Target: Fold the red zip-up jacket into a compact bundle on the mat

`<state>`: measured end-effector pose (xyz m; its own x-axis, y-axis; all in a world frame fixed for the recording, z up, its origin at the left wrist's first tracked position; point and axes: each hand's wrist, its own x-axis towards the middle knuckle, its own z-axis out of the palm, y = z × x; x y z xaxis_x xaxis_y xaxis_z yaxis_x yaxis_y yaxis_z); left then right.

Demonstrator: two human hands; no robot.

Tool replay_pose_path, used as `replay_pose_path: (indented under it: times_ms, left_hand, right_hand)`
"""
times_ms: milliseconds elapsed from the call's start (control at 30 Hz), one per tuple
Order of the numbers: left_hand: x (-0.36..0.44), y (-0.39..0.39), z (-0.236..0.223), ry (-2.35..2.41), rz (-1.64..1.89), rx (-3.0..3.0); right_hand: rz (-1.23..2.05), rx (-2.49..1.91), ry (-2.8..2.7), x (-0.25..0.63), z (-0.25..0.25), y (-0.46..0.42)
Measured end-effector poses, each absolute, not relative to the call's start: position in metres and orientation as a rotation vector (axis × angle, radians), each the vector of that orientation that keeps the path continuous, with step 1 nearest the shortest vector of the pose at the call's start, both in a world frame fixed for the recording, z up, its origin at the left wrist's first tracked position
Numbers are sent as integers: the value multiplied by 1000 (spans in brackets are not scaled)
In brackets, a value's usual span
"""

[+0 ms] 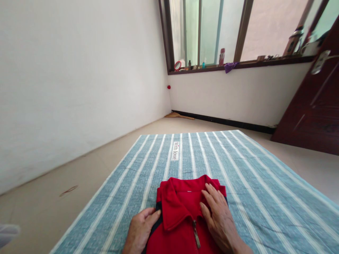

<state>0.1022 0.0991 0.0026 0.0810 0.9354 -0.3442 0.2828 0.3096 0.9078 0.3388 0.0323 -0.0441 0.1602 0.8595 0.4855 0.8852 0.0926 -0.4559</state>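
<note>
A folded red garment (180,208) with a collar and a short zip lies on a blue cloth with white stripes (254,183) spread on the floor. My left hand (140,229) rests against the garment's left edge, fingers curled at its dark side trim. My right hand (218,215) lies flat on the right side of the collar, fingers spread and pressing down. Neither hand lifts anything.
White walls stand to the left and ahead. A window sill (238,65) holds small bottles, a red mirror and a purple cloth. A dark wooden door (315,106) is at the right. A hand broom (180,115) lies by the far wall.
</note>
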Motion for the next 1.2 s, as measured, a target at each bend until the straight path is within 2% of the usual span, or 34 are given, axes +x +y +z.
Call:
replay_pose_path:
  times_ms: [467, 667, 867, 1000, 1200]
  left_hand:
    - [101, 100, 2, 1434, 723, 1211]
    - [100, 99, -1, 1428, 711, 1204]
    - [101, 101, 1, 1458, 713, 1230]
    - [102, 99, 3, 1451, 719, 1201]
    - [104, 96, 7, 1385, 722, 1085]
  right_hand:
    - [12, -1611, -1538, 339, -45, 32]
    - [138, -1603, -1273, 362, -22, 23]
    - [486, -2097, -987, 403, -23, 9]
    - [839, -1996, -1010, 405, -39, 5]
    - [1148, -1805, -849, 395, -40, 7]
